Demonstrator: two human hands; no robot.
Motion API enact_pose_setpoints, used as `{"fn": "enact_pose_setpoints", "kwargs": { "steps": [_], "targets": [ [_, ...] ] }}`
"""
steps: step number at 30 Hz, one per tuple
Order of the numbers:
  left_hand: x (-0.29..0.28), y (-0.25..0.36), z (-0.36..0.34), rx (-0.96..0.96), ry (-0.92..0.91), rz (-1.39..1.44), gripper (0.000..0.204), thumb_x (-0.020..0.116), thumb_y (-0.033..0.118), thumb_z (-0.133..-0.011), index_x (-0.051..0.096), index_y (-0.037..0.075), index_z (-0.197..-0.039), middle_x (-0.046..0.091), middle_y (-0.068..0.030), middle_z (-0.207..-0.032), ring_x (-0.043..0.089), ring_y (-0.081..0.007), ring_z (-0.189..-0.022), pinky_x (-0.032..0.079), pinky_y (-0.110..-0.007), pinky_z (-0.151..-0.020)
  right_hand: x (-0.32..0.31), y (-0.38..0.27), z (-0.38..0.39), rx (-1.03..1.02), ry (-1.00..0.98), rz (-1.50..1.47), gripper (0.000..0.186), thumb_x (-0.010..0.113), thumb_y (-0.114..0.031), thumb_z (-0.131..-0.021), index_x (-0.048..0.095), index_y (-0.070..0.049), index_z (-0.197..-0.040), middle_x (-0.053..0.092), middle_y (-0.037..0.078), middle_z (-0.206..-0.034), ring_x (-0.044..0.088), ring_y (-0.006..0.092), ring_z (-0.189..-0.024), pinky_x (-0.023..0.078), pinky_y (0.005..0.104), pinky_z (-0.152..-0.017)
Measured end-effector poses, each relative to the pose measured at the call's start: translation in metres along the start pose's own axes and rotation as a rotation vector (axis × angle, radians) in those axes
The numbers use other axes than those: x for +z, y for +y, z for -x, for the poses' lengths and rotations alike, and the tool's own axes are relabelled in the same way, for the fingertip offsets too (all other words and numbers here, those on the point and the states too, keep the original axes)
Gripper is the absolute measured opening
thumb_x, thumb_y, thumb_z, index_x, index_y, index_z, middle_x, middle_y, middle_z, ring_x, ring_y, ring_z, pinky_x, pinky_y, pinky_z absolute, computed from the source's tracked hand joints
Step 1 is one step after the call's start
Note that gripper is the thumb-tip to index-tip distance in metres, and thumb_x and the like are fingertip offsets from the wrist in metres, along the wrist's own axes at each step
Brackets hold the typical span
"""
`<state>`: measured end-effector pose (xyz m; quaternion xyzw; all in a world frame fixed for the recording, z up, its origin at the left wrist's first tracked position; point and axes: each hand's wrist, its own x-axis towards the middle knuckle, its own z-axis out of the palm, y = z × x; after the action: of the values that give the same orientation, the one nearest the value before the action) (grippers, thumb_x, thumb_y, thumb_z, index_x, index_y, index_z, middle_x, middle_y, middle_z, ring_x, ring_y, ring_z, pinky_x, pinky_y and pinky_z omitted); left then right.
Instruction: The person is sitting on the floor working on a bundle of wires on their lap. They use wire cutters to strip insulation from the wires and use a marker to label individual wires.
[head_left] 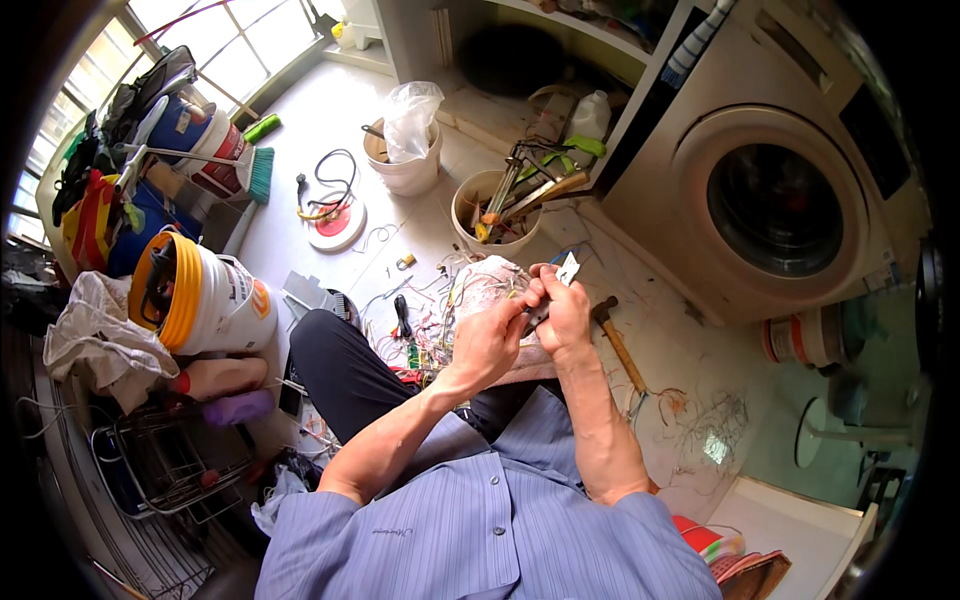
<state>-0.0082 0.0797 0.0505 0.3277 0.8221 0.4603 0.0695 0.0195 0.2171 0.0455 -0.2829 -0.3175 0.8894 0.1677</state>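
Cloth (488, 280), pale pink, lies before the person; over its right edge the right hand (564, 314) is clamped on a small white piece (568, 268); the left hand (486, 342), fingers together, touches it, on what I cannot tell; loose wires (432, 312) litter the floor (685, 345) leftward; a hammer (620, 348) lies right.

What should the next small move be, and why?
Probably firm up the right hand's grip on the small white piece: it juts out past that hand, and the left hand sits close beside, over the pink cloth. What the left pinches is hidden.
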Motion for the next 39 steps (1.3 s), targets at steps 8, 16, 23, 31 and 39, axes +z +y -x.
{"fn": "enact_pose_setpoints", "kwargs": {
  "steps": [8,16,23,31,39],
  "targets": [
    [-0.005,-0.014,0.045,-0.026,0.077,0.164,0.011,0.065,0.009,-0.090,0.063,0.001,-0.083,0.060,-0.0172,-0.066,0.062,-0.0257,-0.059,0.047,-0.038,-0.056,-0.017,0.006,-0.008,0.286,-0.004,-0.112,0.018,0.050,-0.020,-0.105,0.055,-0.004,-0.097,0.031,-0.007,-0.062,0.026,0.0075,-0.049,0.028,0.0267,-0.048],
    [-0.036,-0.019,0.079,-0.209,0.014,0.394,0.015,0.066,0.011,-0.091,0.065,-0.002,-0.083,0.059,-0.0074,-0.064,0.053,-0.0100,-0.060,0.043,-0.029,-0.055,-0.053,-0.033,-0.052,0.197,0.059,0.005,0.020,0.047,-0.018,-0.105,0.056,-0.003,-0.096,0.032,-0.007,-0.062,0.026,0.0066,-0.048,0.027,0.0270,-0.046],
    [-0.073,-0.027,0.113,-0.367,-0.074,0.467,0.015,0.066,0.011,-0.090,0.066,-0.002,-0.084,0.060,-0.0058,-0.067,0.053,-0.0091,-0.061,0.044,-0.029,-0.056,-0.082,-0.072,-0.080,0.152,0.154,0.066,0.020,0.049,-0.018,-0.105,0.057,-0.004,-0.093,0.029,-0.007,-0.062,0.026,0.0071,-0.047,0.025,0.0269,-0.046],
    [-0.111,-0.034,0.152,-0.438,-0.060,0.451,0.014,0.065,0.011,-0.091,0.066,-0.002,-0.085,0.058,-0.0042,-0.066,0.051,-0.0068,-0.063,0.043,-0.028,-0.057,-0.124,-0.117,-0.124,-0.020,0.352,0.185,0.017,0.051,-0.018,-0.104,0.058,-0.004,-0.098,0.027,-0.006,-0.061,0.024,0.0081,-0.046,0.023,0.0275,-0.045],
    [-0.191,-0.056,0.127,-0.749,0.341,0.821,0.016,0.064,0.017,-0.095,0.064,0.006,-0.084,0.042,0.0085,-0.055,0.032,-0.0009,-0.044,0.021,-0.021,-0.041,-0.181,-0.165,-0.120,-0.212,0.232,0.457,0.016,0.065,-0.017,-0.096,0.060,-0.003,-0.091,0.042,-0.003,-0.064,0.036,0.0059,-0.049,0.033,0.0261,-0.045]
  ]
}}
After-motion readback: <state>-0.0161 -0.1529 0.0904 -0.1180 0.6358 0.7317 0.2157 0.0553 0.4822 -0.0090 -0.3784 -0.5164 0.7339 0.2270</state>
